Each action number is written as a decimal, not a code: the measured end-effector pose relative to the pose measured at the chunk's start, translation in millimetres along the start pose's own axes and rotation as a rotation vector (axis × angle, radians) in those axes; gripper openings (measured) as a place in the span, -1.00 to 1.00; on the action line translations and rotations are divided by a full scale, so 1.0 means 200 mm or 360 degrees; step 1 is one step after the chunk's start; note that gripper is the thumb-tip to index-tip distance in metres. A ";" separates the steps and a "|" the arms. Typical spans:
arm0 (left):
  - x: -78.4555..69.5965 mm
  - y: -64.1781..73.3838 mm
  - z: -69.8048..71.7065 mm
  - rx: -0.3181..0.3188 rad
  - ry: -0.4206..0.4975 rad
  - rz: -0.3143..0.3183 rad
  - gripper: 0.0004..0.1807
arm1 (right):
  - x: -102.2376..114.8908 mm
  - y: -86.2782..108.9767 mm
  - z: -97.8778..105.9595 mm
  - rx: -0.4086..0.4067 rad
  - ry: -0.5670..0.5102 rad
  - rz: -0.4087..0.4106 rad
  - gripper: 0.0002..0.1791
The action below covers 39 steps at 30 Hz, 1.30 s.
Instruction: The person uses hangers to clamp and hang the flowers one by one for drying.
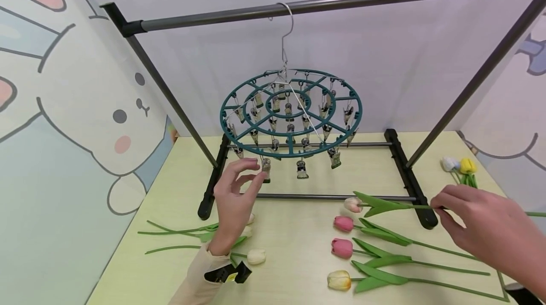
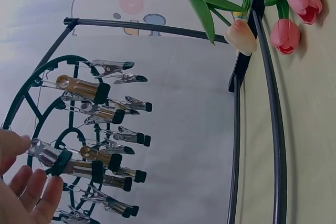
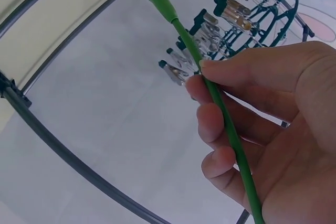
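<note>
My left hand [image 1: 236, 198] is raised at the front left rim of a round green clip hanger [image 1: 291, 155]. Thumb and fingers stand apart around a hanging metal clip [image 1: 266, 170] with dark tips. In the left wrist view the thumb tip is close by this clip [image 2: 48, 155]; whether it touches cannot be told. At the right, my right hand [image 1: 482, 219] pinches the green stem of a pale pink-white artificial tulip [image 1: 353, 204], held roughly level with its bloom pointing left. The right wrist view shows the stem [image 3: 231, 129] between thumb and fingers, crossing the palm.
The hanger hooks over the top bar [image 1: 341, 4] of a dark metal rack. Two pink tulips [image 1: 342, 248] and a yellowish tulip [image 1: 339, 280] lie right of centre. White tulips [image 1: 256, 256] lie beneath the left forearm. Yellow and white blooms [image 1: 468, 166] lie far right.
</note>
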<state>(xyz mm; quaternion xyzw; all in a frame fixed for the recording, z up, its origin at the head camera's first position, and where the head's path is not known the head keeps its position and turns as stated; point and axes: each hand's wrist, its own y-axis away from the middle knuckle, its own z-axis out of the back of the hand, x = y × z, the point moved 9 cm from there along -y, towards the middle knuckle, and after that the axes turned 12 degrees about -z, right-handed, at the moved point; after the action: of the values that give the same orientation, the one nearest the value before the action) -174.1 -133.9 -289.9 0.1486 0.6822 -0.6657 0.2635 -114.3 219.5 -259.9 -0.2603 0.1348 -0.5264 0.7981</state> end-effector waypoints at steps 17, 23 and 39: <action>-0.09 0.00 -0.06 0.0035 0.0057 -0.0066 -0.71 | 0.16 -0.09 0.09 -0.0024 -0.0014 0.0167 -0.30; -0.14 -0.01 -0.10 0.0066 0.0106 -0.0089 -0.73 | 0.20 -0.11 0.10 -0.0010 -0.0006 0.0202 -0.28; -0.22 -0.03 -0.23 0.0213 0.0152 -0.0146 -0.67 | 0.34 -0.17 0.13 0.0040 -0.0053 0.0341 -0.31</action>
<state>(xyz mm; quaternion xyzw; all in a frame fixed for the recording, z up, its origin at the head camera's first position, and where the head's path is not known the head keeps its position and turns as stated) -148.6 -82.3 -261.4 0.1660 0.6541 -0.7132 0.1893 -100.9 153.4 -215.5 -0.2432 0.1420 -0.4352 0.8552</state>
